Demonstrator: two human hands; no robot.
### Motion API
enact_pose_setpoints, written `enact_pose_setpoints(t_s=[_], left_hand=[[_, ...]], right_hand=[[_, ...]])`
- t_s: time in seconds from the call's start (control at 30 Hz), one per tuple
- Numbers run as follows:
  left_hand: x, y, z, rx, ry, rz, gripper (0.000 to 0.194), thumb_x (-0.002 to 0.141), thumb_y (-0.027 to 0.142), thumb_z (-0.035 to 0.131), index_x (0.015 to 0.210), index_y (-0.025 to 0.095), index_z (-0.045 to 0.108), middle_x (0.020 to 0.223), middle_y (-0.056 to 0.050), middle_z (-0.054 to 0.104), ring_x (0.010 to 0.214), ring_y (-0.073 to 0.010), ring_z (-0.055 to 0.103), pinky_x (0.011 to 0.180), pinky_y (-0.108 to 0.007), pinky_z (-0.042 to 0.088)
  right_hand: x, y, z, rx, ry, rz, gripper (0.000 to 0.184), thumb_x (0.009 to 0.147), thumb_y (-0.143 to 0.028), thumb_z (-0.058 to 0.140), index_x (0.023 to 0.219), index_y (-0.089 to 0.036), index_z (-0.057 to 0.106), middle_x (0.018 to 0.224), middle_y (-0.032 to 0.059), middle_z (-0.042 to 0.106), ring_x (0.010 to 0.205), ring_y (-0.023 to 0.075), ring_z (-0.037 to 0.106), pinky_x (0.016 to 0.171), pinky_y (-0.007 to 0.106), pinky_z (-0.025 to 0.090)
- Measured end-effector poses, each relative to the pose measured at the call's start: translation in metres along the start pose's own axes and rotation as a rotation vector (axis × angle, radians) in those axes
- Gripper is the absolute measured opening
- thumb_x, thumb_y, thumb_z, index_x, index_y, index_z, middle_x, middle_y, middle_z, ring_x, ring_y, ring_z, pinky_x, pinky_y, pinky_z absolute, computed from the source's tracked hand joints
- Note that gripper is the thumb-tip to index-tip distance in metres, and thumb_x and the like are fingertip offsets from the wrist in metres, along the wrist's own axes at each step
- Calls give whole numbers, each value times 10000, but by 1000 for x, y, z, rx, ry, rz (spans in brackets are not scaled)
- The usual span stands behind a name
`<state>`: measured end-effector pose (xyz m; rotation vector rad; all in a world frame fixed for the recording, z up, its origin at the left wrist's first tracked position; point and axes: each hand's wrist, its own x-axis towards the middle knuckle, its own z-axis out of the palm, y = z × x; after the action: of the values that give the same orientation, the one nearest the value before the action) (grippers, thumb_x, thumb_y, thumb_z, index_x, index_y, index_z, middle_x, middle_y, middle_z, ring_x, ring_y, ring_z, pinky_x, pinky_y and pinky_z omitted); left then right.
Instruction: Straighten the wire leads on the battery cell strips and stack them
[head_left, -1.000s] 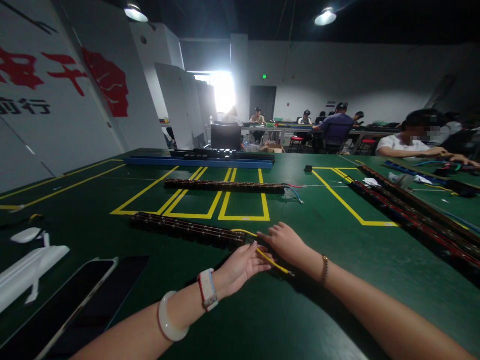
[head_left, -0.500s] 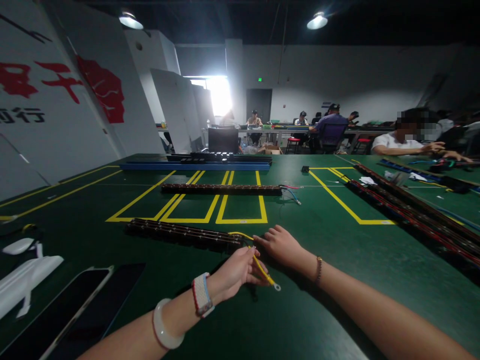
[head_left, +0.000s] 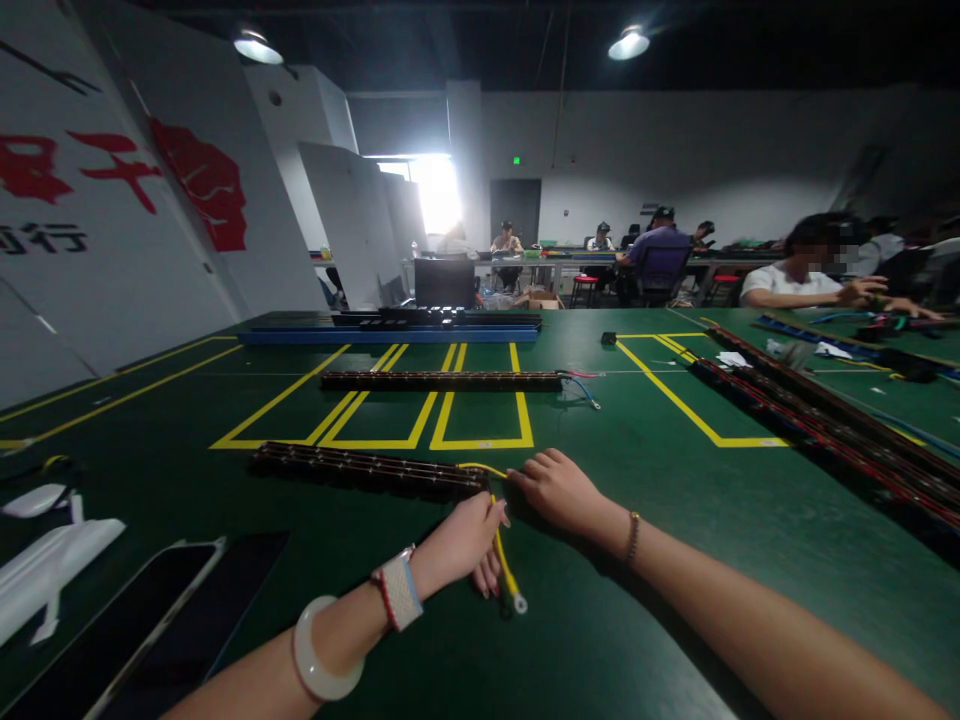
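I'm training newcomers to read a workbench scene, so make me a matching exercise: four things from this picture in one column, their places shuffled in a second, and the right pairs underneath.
Things
1. White bangle
2. Blue bar
3. Thin bracelet
4. Yellow cable with the ring terminal

Places
A. Held in the left hand
B. Around the wrist of the right hand
C. Lying at the far side of the green table
D. Around the left forearm, behind the watch strap

Right pairs: 1-D, 2-C, 3-B, 4-A
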<state>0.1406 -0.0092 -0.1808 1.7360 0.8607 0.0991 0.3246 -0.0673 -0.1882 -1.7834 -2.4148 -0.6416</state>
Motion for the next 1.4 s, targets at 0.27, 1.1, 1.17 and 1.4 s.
enact_pose_setpoints(t_s=[0.27,1.1,1.17,1.4], left_hand=[[-11,2,10,112,-1,33,486,872,584,328,737,147,494,526,-38,534,404,-148,531,385,-226,388],[-10,8,17,-1075,-190,49,258,939,345,405,1061,131,479,1021,-117,614,916,-183,629,899,-394,471],[-7,6,16,-1107,-159,42,223,930,329,436,1044,145,484,1007,-99,617,918,-178,624,879,-382,479],[2,-5,17,-1135,-72,16,140,899,259,505,939,127,531,911,-56,606,779,-107,595,678,-217,475]], right_hand=[[6,3,-8,488,23,215,364,914,-438,453,1150,-224,630,1005,65,625,932,156,528,836,303,349],[8,-26,-39,51,-55,39,137,860,-191,541,951,-140,629,800,49,608,719,151,510,679,298,329],[6,-34,-38,-51,-38,-42,184,865,-161,513,1007,-102,614,833,76,601,736,163,504,675,306,333],[1,-57,-36,-109,-10,-58,224,845,-143,503,1029,-82,614,880,94,594,749,181,490,673,324,342]])
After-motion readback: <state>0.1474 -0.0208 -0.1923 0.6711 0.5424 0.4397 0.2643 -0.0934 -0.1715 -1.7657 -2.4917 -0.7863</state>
